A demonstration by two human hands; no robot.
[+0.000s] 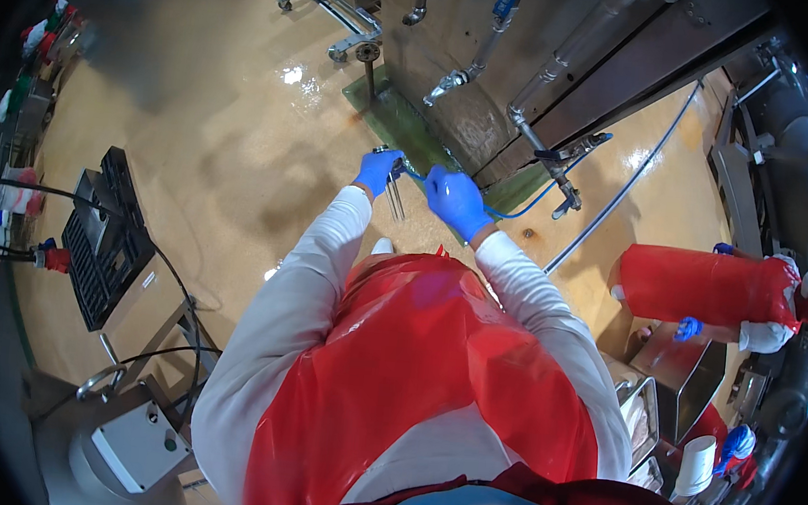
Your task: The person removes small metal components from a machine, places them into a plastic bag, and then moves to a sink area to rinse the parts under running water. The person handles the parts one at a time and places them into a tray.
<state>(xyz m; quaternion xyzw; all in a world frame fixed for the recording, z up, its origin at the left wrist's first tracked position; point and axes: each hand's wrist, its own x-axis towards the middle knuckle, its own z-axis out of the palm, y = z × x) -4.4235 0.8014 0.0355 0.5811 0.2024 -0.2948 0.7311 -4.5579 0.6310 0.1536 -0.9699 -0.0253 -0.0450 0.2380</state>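
In a blue glove, my left hand (pixel 379 171) is closed around a metal tool with several long thin prongs (pixel 395 200) pointing down. A thin blue hose (pixel 527 208) runs from the tool, through my right hand, and on toward the valve on the metal pipe. My right hand (pixel 457 203), also blue-gloved, is curled on this hose a little to the right of my left hand. Its fingertips are partly hidden. Both hands are in front of my red apron (pixel 418 320), above the wet floor.
Ahead stands a large metal machine (pixel 475 130) with pipes and a valve (pixel 568 197). A hose (pixel 635 181) crosses the floor at right. A co-worker in a red apron (pixel 696 285) is near metal bins (pixel 684 374). An open black case (pixel 106 239) and a grey control box (pixel 142 446) are left.
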